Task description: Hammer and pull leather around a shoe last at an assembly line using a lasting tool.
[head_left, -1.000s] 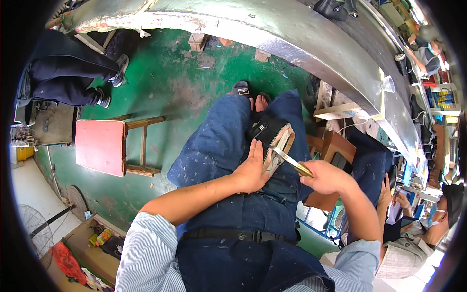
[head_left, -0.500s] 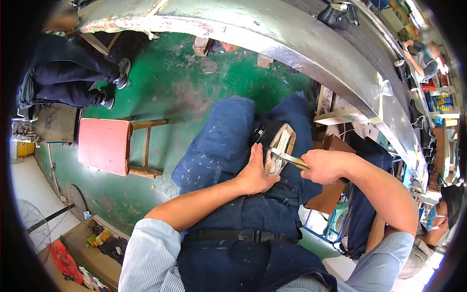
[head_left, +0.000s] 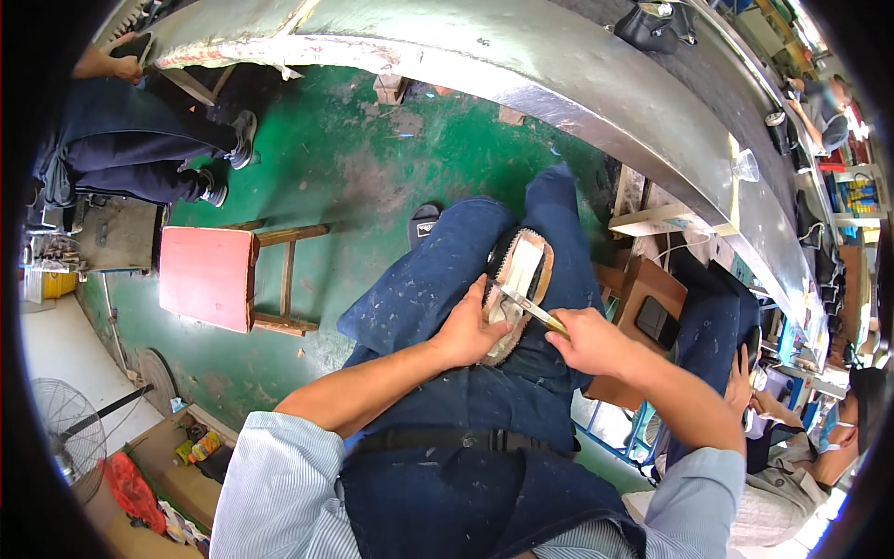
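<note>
A shoe (head_left: 523, 270) lies sole side up across my lap, its pale underside ringed by a pleated, tooth-like edge, with dark upper material along its left side. My left hand (head_left: 468, 326) grips its near left side, the thumb lying over the underside. In my right hand (head_left: 589, 341) is a hand tool (head_left: 531, 307) with a silver metal head and a brass-coloured handle. The tool's tip meets the left edge of the shoe, close to my left fingers. Its exact kind cannot be made out.
A long metal-edged bench (head_left: 559, 107) curves across the far side and right. To the left stands a stool with a pink top (head_left: 207, 279). A brown box (head_left: 643, 298) with a black phone-like object (head_left: 657, 321) is at my right. Co-workers sit left and right; a fan (head_left: 70, 429) stands lower left.
The shoe has turned, showing more of its underside. Both hands have shifted slightly left, with the tool still at the shoe's left edge. The right-hand co-worker's hands have come into view.
</note>
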